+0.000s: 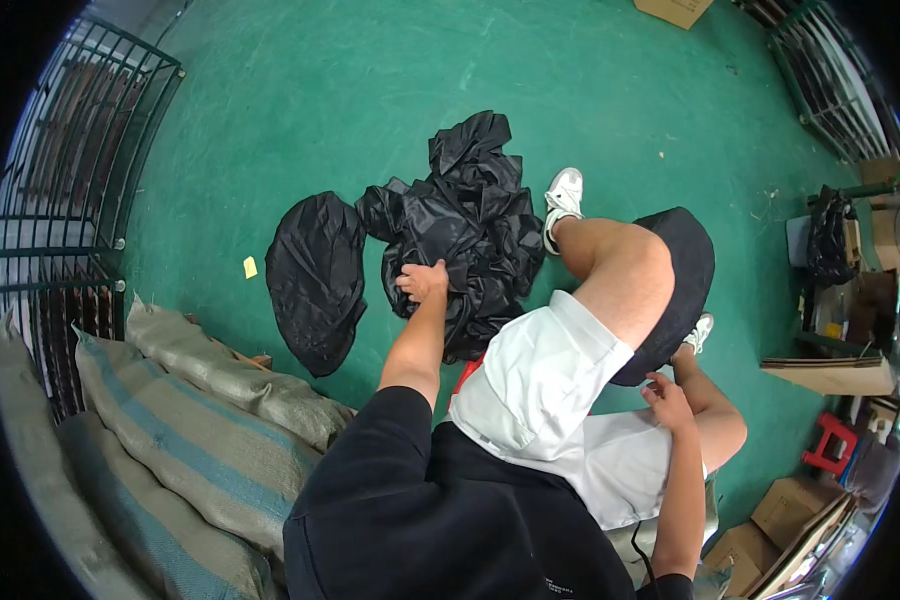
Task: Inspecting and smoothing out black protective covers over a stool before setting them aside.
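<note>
My left hand [422, 281] reaches forward and grips the crumpled pile of black fabric [470, 220] lying on the green floor. A flat oval black fabric piece [315, 280] lies just left of the pile. My right hand [667, 398] holds the edge of another round black fabric piece [682, 280] draped over my raised right knee. I sit low, in white shorts and white shoes [563, 197].
Stacked striped burlap sacks [200, 420] lie at the lower left. Metal cage racks [70, 180] stand at the left and far right. Cardboard boxes [790, 510], a red stool [832, 440] and a small yellow scrap [250, 267] are also on the green floor [300, 90].
</note>
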Demonstrator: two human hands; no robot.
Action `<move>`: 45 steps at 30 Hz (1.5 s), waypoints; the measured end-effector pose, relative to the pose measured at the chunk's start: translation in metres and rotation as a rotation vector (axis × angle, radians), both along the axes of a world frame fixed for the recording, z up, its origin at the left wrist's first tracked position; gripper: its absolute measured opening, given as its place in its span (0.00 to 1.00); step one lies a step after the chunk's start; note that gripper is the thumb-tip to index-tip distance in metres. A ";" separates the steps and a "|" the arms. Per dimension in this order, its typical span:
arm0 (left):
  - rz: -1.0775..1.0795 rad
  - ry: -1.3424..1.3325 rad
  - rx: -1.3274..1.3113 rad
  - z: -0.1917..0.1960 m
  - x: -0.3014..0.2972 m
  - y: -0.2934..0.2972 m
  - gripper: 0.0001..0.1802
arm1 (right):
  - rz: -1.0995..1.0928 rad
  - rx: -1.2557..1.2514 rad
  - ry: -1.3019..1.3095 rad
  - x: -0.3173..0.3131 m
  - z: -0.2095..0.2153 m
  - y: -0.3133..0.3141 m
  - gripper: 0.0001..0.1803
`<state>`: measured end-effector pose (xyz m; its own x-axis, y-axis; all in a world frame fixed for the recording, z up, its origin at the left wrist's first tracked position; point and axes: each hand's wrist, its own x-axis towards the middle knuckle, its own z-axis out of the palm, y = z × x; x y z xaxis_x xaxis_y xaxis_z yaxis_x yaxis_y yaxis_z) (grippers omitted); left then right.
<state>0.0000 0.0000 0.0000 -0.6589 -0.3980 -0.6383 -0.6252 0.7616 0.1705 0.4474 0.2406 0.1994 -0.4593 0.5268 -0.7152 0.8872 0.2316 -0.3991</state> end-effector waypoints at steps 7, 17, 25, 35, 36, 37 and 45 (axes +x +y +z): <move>-0.251 0.431 -0.027 -0.015 -0.017 -0.022 0.16 | -0.039 -0.013 0.128 -0.017 0.006 0.013 0.23; -0.440 1.201 0.892 0.198 -0.095 0.063 0.19 | -0.069 -0.040 0.415 -0.023 0.009 0.052 0.19; -0.900 0.909 1.687 0.402 0.059 0.146 0.15 | -0.381 -0.463 0.869 -0.070 0.044 0.054 0.24; -1.827 -0.340 1.456 0.309 0.240 0.195 0.15 | -1.015 -1.121 1.539 -0.040 0.060 0.078 0.30; -1.871 -0.321 1.506 0.307 0.242 0.201 0.13 | -0.980 -1.172 1.578 -0.034 0.051 0.084 0.30; -1.910 -0.303 1.556 0.304 0.244 0.207 0.13 | -0.944 -1.224 1.615 -0.029 0.040 0.085 0.30; -1.419 -0.464 1.526 0.302 0.248 0.249 0.48 | -0.892 -1.092 1.402 -0.046 0.037 0.098 0.22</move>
